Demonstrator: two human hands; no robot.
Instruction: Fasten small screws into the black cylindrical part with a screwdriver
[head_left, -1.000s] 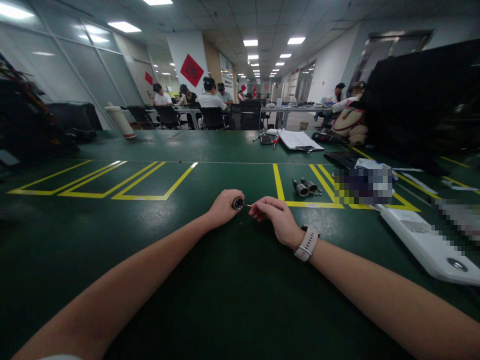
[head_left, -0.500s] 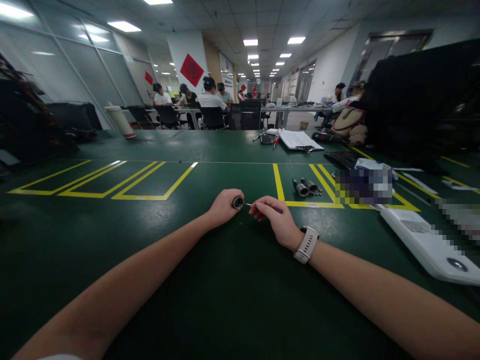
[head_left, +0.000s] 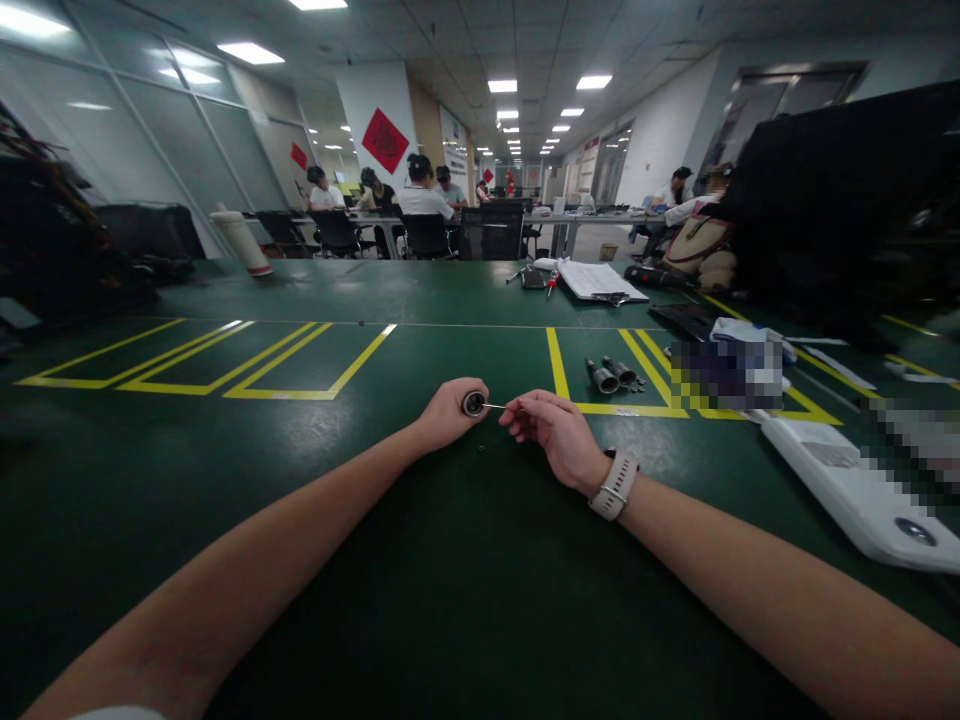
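Observation:
My left hand (head_left: 448,412) is wrapped round a dark metal cylindrical part (head_left: 473,404), its round open end turned toward me. A thin metal rod (head_left: 493,406), perhaps a slim screwdriver's shaft, reaches from my right hand (head_left: 546,428) to that open end. My right fingers pinch the rod; its handle is hidden in the hand. Whether the tip sits inside the cylinder or just at its rim, I cannot tell. On the table below lies a tiny ring-like piece (head_left: 481,448).
Two metal cylindrical parts (head_left: 606,378) and several tiny pieces (head_left: 637,384) lie inside a yellow-taped area. Farther back are papers (head_left: 600,280) and a red-handled tool (head_left: 552,284). A white device (head_left: 855,490) lies at right, a pale bottle (head_left: 241,240) at far left. People sit at distant desks.
My right hand has turned slightly and its fingers have shifted, so more of the rod shows. The left hand stays nearly still, the cylinder tilting very slightly.

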